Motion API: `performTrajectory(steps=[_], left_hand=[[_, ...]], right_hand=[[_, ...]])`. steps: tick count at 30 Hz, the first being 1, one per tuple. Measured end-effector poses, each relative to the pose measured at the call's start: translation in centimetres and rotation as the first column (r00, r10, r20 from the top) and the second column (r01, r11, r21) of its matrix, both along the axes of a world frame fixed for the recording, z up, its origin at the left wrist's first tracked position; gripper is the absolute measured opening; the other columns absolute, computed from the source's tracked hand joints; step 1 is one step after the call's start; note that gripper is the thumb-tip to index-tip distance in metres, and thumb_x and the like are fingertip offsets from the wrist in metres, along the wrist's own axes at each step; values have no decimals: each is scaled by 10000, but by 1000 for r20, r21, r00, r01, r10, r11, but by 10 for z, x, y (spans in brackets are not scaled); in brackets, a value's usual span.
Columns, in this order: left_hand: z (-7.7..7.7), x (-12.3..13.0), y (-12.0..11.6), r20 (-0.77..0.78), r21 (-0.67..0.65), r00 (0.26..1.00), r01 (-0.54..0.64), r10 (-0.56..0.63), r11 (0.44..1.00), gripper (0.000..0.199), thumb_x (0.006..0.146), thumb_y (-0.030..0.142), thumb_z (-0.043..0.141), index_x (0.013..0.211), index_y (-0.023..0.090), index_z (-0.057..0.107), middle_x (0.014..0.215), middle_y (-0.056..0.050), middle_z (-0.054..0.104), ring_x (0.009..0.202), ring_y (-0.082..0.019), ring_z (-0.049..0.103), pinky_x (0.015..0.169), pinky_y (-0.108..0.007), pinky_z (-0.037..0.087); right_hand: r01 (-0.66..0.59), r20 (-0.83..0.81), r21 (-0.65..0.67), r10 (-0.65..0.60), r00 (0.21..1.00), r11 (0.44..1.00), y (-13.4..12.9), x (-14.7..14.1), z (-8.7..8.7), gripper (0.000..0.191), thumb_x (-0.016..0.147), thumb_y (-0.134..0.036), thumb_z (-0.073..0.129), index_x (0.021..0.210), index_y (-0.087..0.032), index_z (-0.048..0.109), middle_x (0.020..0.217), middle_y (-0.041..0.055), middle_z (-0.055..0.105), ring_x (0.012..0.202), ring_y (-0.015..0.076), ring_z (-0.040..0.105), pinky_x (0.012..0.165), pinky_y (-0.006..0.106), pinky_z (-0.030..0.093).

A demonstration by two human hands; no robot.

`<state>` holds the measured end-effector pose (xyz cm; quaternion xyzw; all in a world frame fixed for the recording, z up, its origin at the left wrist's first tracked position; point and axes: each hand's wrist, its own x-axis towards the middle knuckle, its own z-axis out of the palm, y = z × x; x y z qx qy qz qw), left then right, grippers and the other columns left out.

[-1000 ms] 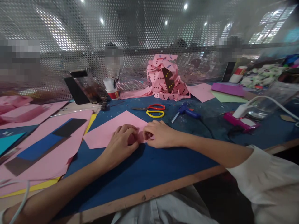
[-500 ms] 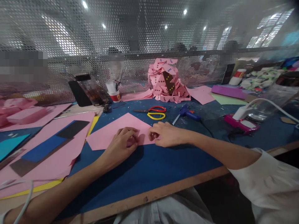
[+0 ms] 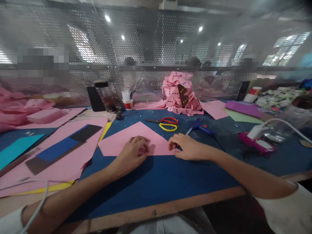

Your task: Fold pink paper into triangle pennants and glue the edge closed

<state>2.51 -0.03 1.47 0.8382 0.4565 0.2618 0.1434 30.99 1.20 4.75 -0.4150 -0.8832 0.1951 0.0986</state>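
Observation:
A sheet of pink paper lies flat on the blue tabletop, its pointed corner facing away and its straight edge toward me. My left hand rests on the middle of that near edge, fingers curled and thumb low against the paper. At the sheet's right end, my right hand has its bent fingers and thumb closed at the edge. Scissors with one red and one yellow handle lie just behind the sheet. A blue glue gun lies beyond my right hand.
Pink sheets with blue and dark strips cover the left side. A spiky pink paper model stands by the perforated metal screen. At right are a magenta power strip with a white cable and a clear jar.
My right hand has slid right along the paper's near edge, away from my left hand. My left hand stays at the same part of the sheet. The view has tilted up slightly.

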Motion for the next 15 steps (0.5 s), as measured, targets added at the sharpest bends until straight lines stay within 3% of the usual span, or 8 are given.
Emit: performTrajectory(steps=[15], left_hand=[[12, -6, -2, -22, -41, 1000, -6, 5, 999, 264, 727, 35, 619, 879, 241, 684, 1269, -56, 673, 1244, -256, 602, 1056, -442, 539]], right_hand=[[-37, -91, -2, 37, 995, 999, 6, 13, -16, 380, 764, -28, 558, 1059, -239, 671, 1059, 49, 679, 996, 221, 607, 899, 360, 453]])
